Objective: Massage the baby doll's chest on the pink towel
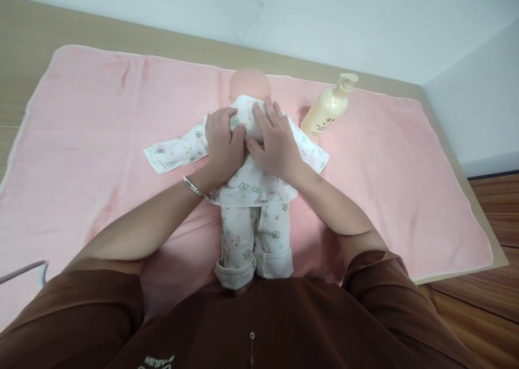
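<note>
Doll [253, 190] in printed pyjamas lies at the centre of the pink blanket [101, 142], head toward twelve o'clock. Left hand [224, 142] and right hand [273, 142] press flat and unclenched on its chest, side by side, grasping nothing. Lotion bottle [327, 109] lies at two o'clock, just beside the doll's sleeve.

A cream pump bottle [327, 108] lies tilted on the pink blanket [101, 131] (spread over a wooden table [24, 39]).

Readable text: none | pump bottle [326, 111]: label print present, too small to read | my brown top [259, 325]: white lettering at lower edge, cut off, illegible
</note>
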The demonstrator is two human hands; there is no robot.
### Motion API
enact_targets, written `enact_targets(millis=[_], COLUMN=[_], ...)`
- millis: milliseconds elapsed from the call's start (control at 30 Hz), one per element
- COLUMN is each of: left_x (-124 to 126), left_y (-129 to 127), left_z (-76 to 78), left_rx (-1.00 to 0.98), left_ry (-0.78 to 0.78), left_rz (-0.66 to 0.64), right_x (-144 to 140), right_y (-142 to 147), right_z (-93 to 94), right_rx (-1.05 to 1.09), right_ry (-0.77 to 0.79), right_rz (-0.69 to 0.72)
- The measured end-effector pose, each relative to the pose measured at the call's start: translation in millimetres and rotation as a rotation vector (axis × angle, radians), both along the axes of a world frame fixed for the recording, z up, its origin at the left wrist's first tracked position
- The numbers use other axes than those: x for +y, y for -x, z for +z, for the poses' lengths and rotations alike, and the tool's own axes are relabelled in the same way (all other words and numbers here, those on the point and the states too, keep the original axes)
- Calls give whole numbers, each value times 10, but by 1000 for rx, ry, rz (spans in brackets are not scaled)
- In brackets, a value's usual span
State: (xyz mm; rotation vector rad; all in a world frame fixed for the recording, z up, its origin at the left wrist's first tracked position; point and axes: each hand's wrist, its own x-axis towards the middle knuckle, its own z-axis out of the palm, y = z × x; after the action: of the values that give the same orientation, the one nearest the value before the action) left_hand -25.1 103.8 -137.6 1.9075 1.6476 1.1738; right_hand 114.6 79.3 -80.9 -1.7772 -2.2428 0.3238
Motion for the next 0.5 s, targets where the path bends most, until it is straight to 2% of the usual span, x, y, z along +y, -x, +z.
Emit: enact_targets(millis=[133,267,300,433,500], left_x=[-17,-15,-14,-22,-26], left_y=[-3,-5,-5,-8,-13], left_z=[19,24,23,22,22], left_rx=[19,34,40,56,46], left_ry=[-11,6,14,-13,-46], left_rz=[1,-8,-11,12,28], right_x=[13,34,27,-30,-29], right_y=[-4,-11,-24,-82,-73], right_z=[-8,-59,-51,30,26], right_rx=[7,1,20,62,30], right_ry=[-95,3,-13,-287,-303], right_rz=[-27,58,70,-6,-6])
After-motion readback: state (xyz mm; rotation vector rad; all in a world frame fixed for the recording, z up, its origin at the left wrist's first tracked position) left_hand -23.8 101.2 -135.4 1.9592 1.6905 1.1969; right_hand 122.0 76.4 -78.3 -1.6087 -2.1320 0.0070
